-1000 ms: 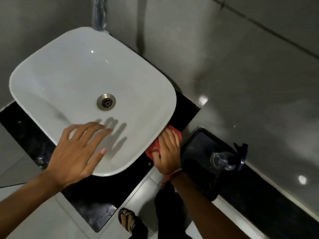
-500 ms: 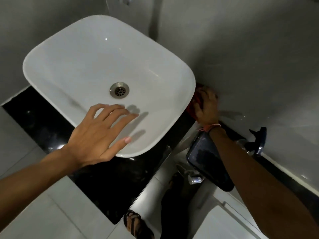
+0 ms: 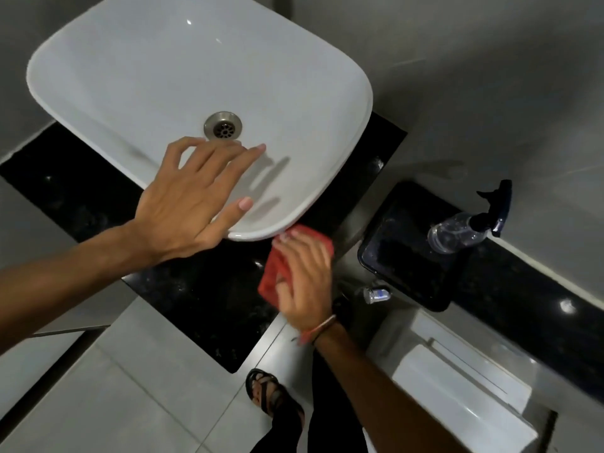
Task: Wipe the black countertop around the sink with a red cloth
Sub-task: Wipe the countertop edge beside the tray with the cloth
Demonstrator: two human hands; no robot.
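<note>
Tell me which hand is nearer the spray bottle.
Right. The right hand, pressing the red cloth on the countertop, sits nearer the spray bottle; the left hand hovers over the sink, farther away.

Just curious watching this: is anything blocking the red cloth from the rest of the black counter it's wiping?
Mostly no. The right hand presses the red cloth on the black countertop, whose front strip lies bare. Only the white sink overhangs the counter behind the cloth, and the left hand rests on its rim.

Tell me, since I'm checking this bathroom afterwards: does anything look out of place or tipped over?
Yes: the clear spray bottle lies on its side on the black ledge right of the sink, not upright. Otherwise nothing stands out.
</note>
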